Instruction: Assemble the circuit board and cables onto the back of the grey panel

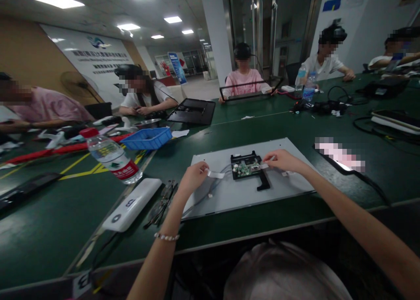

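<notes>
A flat grey panel (210,206) lies on the green table in front of me. On its middle sits a black plastic bracket (263,181) with a green circuit board (244,169) in it, and grey cables run from the board's left side. Left of the board, my left hand (196,176) pinches a strip of white tape (216,174) by one end. At the board's right edge my right hand (282,160) is closed in a pinch on a small pale strip (264,165), which looks like tape. Its exact contact with the board is too small to make out.
Left of the panel lie eyeglasses (160,203), a white power bank (133,205) and a water bottle (113,157). A blue tray (147,139) stands behind them. To the right is a lit phone (339,155) with a cable. Several people sit around the table; one holds a black frame (249,97).
</notes>
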{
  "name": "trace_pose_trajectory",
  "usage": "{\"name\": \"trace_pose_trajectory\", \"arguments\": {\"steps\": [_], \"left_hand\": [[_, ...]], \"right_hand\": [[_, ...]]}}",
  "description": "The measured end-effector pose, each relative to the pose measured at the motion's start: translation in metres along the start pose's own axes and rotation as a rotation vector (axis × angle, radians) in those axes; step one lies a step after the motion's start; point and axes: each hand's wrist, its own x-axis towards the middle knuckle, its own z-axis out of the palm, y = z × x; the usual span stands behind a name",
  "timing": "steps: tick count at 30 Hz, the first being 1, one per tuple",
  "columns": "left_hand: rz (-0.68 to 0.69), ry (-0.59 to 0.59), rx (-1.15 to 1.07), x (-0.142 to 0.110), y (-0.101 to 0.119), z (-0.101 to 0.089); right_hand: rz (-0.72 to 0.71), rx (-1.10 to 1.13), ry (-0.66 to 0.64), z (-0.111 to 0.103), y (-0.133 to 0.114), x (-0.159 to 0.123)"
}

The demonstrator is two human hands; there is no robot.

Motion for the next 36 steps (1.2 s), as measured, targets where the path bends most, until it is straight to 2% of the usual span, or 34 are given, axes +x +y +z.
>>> {"name": "trace_pose_trajectory", "arguments": {"steps": [4, 6, 9, 11, 15, 16, 19, 22, 29, 33, 36], "left_hand": [[0.028, -0.016, -0.289, -0.001, 0.005, -0.011], [0.083, -0.038, -0.311, -0.002, 0.008, -0.014], [0.132, -0.065, -0.194, -0.005, 0.011, -0.012], [0.119, -0.036, -0.087, -0.008, 0.015, -0.009], [0.111, 0.214, 0.175, -0.022, 0.038, -0.002], [0.119, 0.226, 0.234, -0.026, 0.047, -0.001], [0.084, 0.085, 0.408, -0.038, 0.075, 0.005], [0.004, -0.014, 0.554, -0.046, 0.090, 0.013], [-0.041, -0.005, 0.621, -0.051, 0.085, 0.024], [-0.038, -0.001, 0.620, -0.052, 0.085, 0.025], [-0.042, -0.002, 0.628, -0.055, 0.088, 0.022]], "right_hand": [[-0.021, 0.001, 0.035, -0.001, -0.001, -0.001], [-0.020, -0.014, 0.047, -0.002, -0.001, -0.001], [-0.031, -0.041, 0.054, -0.002, -0.002, -0.002], [-0.037, -0.051, 0.059, -0.002, -0.002, -0.002], [-0.034, -0.075, 0.043, -0.002, -0.002, -0.003], [-0.031, -0.084, 0.036, -0.002, -0.002, -0.003], [-0.022, -0.116, 0.020, -0.001, 0.000, -0.002], [-0.017, -0.127, 0.006, 0.001, 0.002, -0.001], [-0.009, -0.008, -0.031, 0.003, -0.001, -0.002], [0.027, -0.017, 0.047, -0.005, 0.001, -0.003], [0.062, -0.146, 0.129, -0.010, 0.006, -0.003]]}}
